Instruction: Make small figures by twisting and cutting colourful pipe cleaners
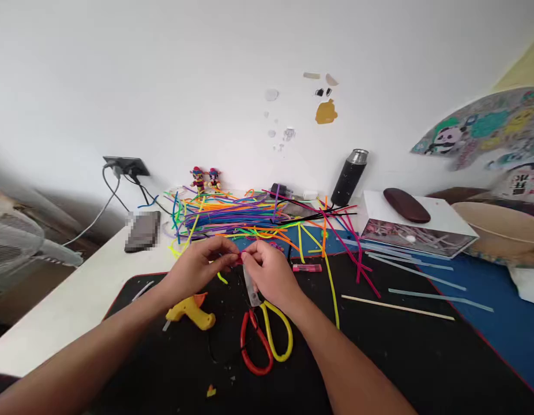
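My left hand [209, 259] and my right hand [269, 268] meet over the black mat, fingertips pinched together. Between them is a small crimson piece of pipe cleaner [240, 257], mostly covered by the fingers. Below the hands lie scissors [257, 340] with one red and one yellow handle, their blades partly hidden by my right hand. A yellow hot glue gun [192, 312] rests under my left forearm. Just behind the hands spreads a big pile of coloured pipe cleaners [236, 214].
A black mat [371, 351] covers the front of the table. To the right are a wooden stick [397, 307], clear glue sticks [440, 298] and a white box [422, 227] with a brown case on top. A dark flask [350, 177] leans by the wall; a pink lighter [307, 268] lies near my right hand.
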Tool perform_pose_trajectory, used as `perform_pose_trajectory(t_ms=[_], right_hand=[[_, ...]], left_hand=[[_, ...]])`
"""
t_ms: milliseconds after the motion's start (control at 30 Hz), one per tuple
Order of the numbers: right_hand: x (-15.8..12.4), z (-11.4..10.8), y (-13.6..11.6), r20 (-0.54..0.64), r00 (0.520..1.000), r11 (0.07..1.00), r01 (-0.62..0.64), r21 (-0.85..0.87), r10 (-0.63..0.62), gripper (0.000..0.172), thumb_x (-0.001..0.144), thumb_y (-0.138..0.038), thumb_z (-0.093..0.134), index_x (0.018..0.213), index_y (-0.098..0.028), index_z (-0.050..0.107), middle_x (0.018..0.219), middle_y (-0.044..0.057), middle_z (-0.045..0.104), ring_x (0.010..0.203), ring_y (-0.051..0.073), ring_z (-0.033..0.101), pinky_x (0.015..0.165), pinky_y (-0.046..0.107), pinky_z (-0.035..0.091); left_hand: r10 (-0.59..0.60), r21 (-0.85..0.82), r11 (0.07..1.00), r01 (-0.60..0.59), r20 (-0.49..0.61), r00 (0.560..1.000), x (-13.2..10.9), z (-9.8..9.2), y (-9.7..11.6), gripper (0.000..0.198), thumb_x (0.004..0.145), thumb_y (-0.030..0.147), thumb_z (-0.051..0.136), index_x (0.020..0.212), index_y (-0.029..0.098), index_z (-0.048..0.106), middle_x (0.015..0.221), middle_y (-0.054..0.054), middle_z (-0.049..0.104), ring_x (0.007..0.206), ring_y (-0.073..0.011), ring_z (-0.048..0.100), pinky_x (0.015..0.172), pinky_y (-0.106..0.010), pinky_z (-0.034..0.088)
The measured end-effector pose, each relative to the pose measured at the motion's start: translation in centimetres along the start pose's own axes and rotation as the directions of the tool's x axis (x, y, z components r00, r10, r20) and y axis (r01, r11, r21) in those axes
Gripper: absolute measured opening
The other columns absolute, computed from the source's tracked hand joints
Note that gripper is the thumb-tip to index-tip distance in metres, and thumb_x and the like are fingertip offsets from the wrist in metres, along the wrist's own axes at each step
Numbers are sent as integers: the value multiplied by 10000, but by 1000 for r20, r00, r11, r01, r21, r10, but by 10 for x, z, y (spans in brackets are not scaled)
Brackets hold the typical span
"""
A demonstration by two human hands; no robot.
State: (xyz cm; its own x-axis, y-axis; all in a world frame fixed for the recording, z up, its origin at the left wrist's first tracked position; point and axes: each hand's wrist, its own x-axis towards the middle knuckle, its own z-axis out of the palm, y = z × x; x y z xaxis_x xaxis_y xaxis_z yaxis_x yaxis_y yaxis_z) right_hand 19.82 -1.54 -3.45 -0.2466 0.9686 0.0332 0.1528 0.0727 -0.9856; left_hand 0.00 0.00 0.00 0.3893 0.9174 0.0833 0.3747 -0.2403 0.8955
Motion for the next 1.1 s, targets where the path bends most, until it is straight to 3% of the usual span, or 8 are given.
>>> perform_pose_trajectory(t_ms=[133, 267, 400, 567, 733, 1100], right_hand=[[2, 1, -2, 17, 1000, 1000, -15, 17, 15, 96, 1008, -263, 555, 938, -217, 604, 607, -65, 608, 381, 100, 507, 431, 223, 369], [2, -1, -2, -4, 1000, 999, 19, -33, -19, 120, 1008, -282, 560, 923, -219, 617, 641, -43, 648, 416, 109, 526, 462, 232, 384], [3, -5, -1, -29, 997, 990, 74, -117, -77, 119, 1003, -303, 573, 923, -225, 614, 643, -35, 649, 445, 119, 545, 471, 238, 385], [7, -13, -3, -75, 996, 998, 43, 34, -41, 137, 988, -364, 604, 970, -228, 605, 609, -61, 613, 368, 103, 485, 405, 233, 346], [11, -21, -6, -85, 996, 980, 3, 198, 14, 284, 964, -495, 615, 999, -213, 609, 484, -101, 507, 348, 111, 471, 383, 217, 339], [15, -22, -3, -102, 994, 957, -12, 289, 43, 272, 905, -483, 619, 943, -217, 574, 478, -119, 498, 334, 99, 460, 366, 201, 343]], left_hand=[[-54, -166, 985, 54, 8, 999, 1, 3, 1, 378, 913, 519, 749, 1078, 199, 634, 845, -10, 718, 757, -180, 704, 669, -293, 586], [-124, -194, 970, 143, 109, 986, 7, 2, 4, 414, 916, 579, 731, 969, 177, 650, 765, 10, 680, 619, -136, 656, 583, -259, 555], [-170, -259, 943, 206, 157, 973, 15, 3, 6, 443, 876, 586, 777, 923, 164, 651, 756, -4, 705, 633, -137, 673, 596, -251, 563], [-161, -361, 913, 191, 113, 981, 29, 10, 10, 450, 813, 561, 849, 875, 156, 663, 748, -19, 734, 673, -143, 698, 639, -246, 569], [-141, -395, 906, 151, 55, 988, 43, 18, 10, 491, 732, 581, 900, 829, 153, 680, 691, -3, 718, 637, -140, 688, 629, -252, 568], [-115, -365, 923, 121, 37, 993, 50, 25, 8, 497, 746, 607, 871, 823, 162, 661, 662, -3, 715, 604, -147, 692, 606, -255, 567]])
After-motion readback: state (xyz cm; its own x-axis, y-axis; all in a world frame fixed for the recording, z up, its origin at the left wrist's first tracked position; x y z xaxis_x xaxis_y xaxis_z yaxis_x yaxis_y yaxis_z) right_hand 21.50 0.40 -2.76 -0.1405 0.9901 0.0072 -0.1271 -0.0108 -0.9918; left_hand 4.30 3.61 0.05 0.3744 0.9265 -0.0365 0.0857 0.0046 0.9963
